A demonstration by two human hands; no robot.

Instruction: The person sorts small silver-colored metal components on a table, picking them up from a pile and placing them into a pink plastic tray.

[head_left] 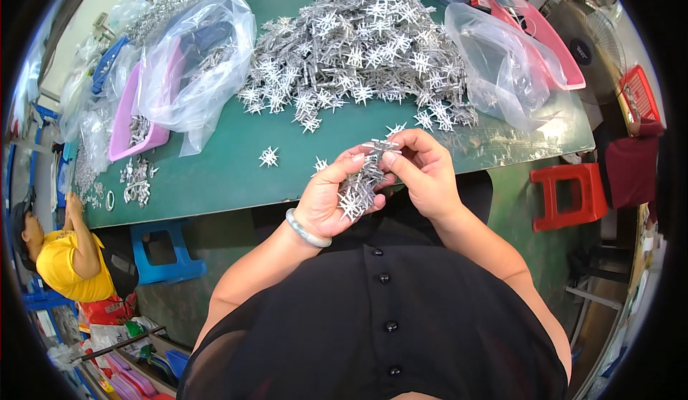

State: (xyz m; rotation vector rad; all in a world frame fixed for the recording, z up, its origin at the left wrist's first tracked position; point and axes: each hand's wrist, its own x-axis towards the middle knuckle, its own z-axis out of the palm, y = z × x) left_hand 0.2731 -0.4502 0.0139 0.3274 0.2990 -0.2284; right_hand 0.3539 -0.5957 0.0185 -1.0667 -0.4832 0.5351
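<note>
A bunch of small silver spiky metal pieces (pixel 360 185) lies across the palm of my left hand (pixel 326 196), its fingers curled round them. My right hand (pixel 424 174) pinches one spiky metal piece (pixel 381 146) between thumb and fingertips at the bunch's far end. Both hands are close together at the table's near edge. Just beyond them rises a large heap of the same pieces (pixel 358 49). One loose piece (pixel 268 157) lies to the left on the green table (pixel 215 178), and a few more lie near my fingers.
A lilac tub (pixel 154 138) with a clear plastic bag (pixel 208 78) stands left; a pink tub (pixel 548 42) and another clear bag (pixel 502 70) are right. A red stool (pixel 570 196) and a blue stool (pixel 165 253) flank the table. A person in yellow (pixel 68 260) works at far left.
</note>
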